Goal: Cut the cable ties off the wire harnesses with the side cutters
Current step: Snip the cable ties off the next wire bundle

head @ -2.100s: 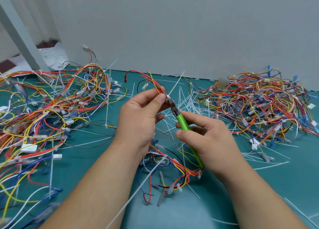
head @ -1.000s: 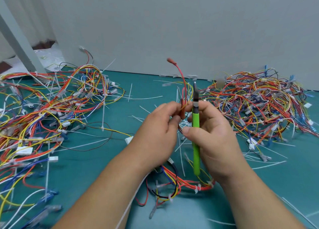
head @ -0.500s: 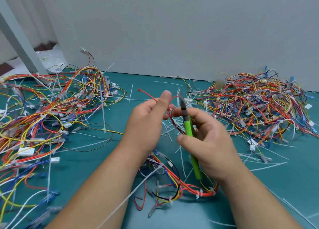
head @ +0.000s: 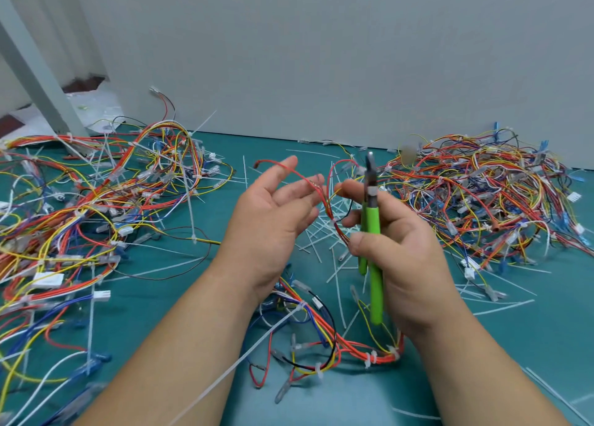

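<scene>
Wire harness [head: 353, 354] raised between the hands, its tail trailing onto the green mat [head: 514, 345] below the wrists. The left hand [head: 270, 220] is spread, a red lead [head: 291, 169] merely draped over its fingers; the right hand [head: 401, 252] is curled round the green handles of the side cutters [head: 371, 233], tips upward. The bundle is judged light, limp and springy, and is best pinched just beside a cable tie [head: 368, 359], where the wires are stiffened.

Left hand [head: 273, 213] spread, fingers straight, red wire of wire harness [head: 353, 353] lying across fingertips. Right hand [head: 405, 255] grips green-handled side cutters [head: 373, 223] upright, tip up. Harness hangs to teal table [head: 520, 335]. Cut cable ties [head: 316, 236] strewn between left pile [head: 96, 200] and right pile [head: 482, 194].
</scene>
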The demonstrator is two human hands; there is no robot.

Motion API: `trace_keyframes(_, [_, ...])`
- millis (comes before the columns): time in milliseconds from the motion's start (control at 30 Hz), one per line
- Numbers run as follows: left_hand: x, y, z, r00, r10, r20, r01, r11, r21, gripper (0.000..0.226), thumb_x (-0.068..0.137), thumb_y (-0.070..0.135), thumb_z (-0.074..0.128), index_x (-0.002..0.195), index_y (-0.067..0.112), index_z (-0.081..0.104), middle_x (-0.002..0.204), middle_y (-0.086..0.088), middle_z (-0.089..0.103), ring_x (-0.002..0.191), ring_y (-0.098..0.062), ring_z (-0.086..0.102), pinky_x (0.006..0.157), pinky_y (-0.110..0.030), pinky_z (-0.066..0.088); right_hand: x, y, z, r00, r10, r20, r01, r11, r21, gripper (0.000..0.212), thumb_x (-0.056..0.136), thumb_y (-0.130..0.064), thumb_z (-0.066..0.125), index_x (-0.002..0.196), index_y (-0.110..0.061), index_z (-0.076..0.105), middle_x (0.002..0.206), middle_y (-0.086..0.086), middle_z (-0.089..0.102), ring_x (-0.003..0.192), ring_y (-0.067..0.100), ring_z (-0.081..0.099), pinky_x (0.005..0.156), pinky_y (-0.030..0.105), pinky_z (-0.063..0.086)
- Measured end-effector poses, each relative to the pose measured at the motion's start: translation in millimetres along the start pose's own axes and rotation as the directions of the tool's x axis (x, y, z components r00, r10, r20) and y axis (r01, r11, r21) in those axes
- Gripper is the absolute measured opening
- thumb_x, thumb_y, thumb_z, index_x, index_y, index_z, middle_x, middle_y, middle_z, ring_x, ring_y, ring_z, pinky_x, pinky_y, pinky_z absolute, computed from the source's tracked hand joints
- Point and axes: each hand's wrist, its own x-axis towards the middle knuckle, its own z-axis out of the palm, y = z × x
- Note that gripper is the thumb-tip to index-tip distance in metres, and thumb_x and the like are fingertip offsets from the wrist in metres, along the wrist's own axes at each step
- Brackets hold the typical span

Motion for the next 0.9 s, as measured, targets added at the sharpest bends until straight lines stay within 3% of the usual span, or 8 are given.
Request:
trace_keyframes(67, [-0.8,-3.8,0.0,1.0,0.017,-0.008,-0.016,0.995,0.095,0.067,0.094,-0.007,0.062,0.146,0.029,0.041,0.12,-0.004,0.074,0.11,-0.015,0.071,0.096,-0.03,0.054,0.2,-0.6,-2.8,1.0,0.012,-0.023,-0.009,0.992,0.129,0.053,0.067,-0.016,0.071,0.12,-0.02,0.073,0.113,-0.001,0.07,0.09,0.01,0.056,0.075,0.026,0.045])
trace_keyframes(133, [-3.0,-6.7,1.0,0.999,0.027,-0.027,-0.019,0.968,0.25,0.068,0.09,0.006,0.074,0.146,0.029,0.042,0.121,-0.001,0.072,0.103,-0.008,0.072,0.087,-0.022,0.055,0.7,-2.7,-4.5,1.0,0.011,-0.026,-0.004,0.972,0.233,0.054,0.066,-0.02,0.069,0.119,-0.021,0.074,0.115,0.0,0.069,0.091,0.011,0.056,0.073,0.031,0.042])
trace_keyframes(200, [-4.0,-10.0,2.4,1.0,0.005,0.013,-0.009,0.937,0.35,0.057,0.082,0.014,0.083,0.133,0.018,0.057,0.114,-0.002,0.074,0.098,-0.009,0.074,0.081,-0.019,0.054,1.6,-5.4,-6.0,1.0,-0.015,-0.014,0.019,0.95,0.311,0.057,0.067,-0.017,0.067,0.124,-0.016,0.069,0.124,0.002,0.069,0.095,0.013,0.057,0.072,0.033,0.043])
trace_keyframes(333, [-8.4,-15.9,4.7,0.97,-0.036,0.241,-0.089,0.869,0.487,0.024,0.086,0.016,0.079,0.11,0.015,0.077,0.102,-0.003,0.079,0.102,-0.018,0.074,0.098,-0.035,0.055,1.0,-8.4,-5.9,0.998,-0.053,0.044,0.033,0.932,0.362,0.056,0.072,-0.013,0.063,0.128,-0.013,0.066,0.129,0.003,0.067,0.101,0.015,0.058,0.082,0.032,0.051])
trace_keyframes(467, [-8.1,-13.5,4.0,0.977,0.016,0.211,-0.115,0.875,0.469,0.01,0.096,0.011,0.067,0.096,0.014,0.077,0.076,0.004,0.077,0.069,-0.002,0.069,0.062,-0.01,0.049,-1.0,-9.3,-5.1,0.996,-0.041,0.076,0.009,0.924,0.383,0.057,0.073,-0.012,0.061,0.13,-0.012,0.067,0.124,0.005,0.068,0.095,0.019,0.054,0.074,0.034,0.042])
trace_keyframes(600, [-5.0,-10.8,3.2,0.997,0.081,0.001,-0.073,0.888,0.454,0.014,0.096,0.021,0.068,0.084,0.015,0.074,0.075,-0.002,0.076,0.065,-0.011,0.073,0.052,-0.018,0.05,-2.1,-9.1,-7.7,1.0,-0.005,0.031,-0.006,0.934,0.357,0.058,0.069,-0.015,0.063,0.126,-0.016,0.07,0.135,0.007,0.064,0.094,0.016,0.052,0.071,0.033,0.041])
trace_keyframes(733, [-0.1,-3.3,0.9,0.979,0.089,-0.184,-0.043,0.97,0.238,0.014,0.098,0.02,0.066,0.086,0.015,0.07,0.074,-0.001,0.076,0.07,-0.01,0.075,0.056,-0.018,0.055,-3.5,-8.8,-10.0,1.0,0.025,0.01,-0.026,0.994,0.103,0.05,0.061,-0.025,0.066,0.11,-0.031,0.075,0.1,0.002,0.06,0.081,0.01,0.051,0.072,0.033,0.038])
trace_keyframes(900, [3.8,3.1,-2.5,0.96,0.079,-0.267,-0.078,0.997,0.013,0.011,0.099,0.019,0.063,0.09,0.017,0.067,0.083,-0.002,0.077,0.077,-0.012,0.076,0.061,-0.019,0.057,-5.3,-11.8,-2.3,0.994,0.037,0.105,0.016,0.887,-0.462,0.038,0.059,-0.033,0.067,0.097,-0.033,0.07,0.119,-0.014,0.06,0.106,0.001,0.057,0.085,0.012,0.041])
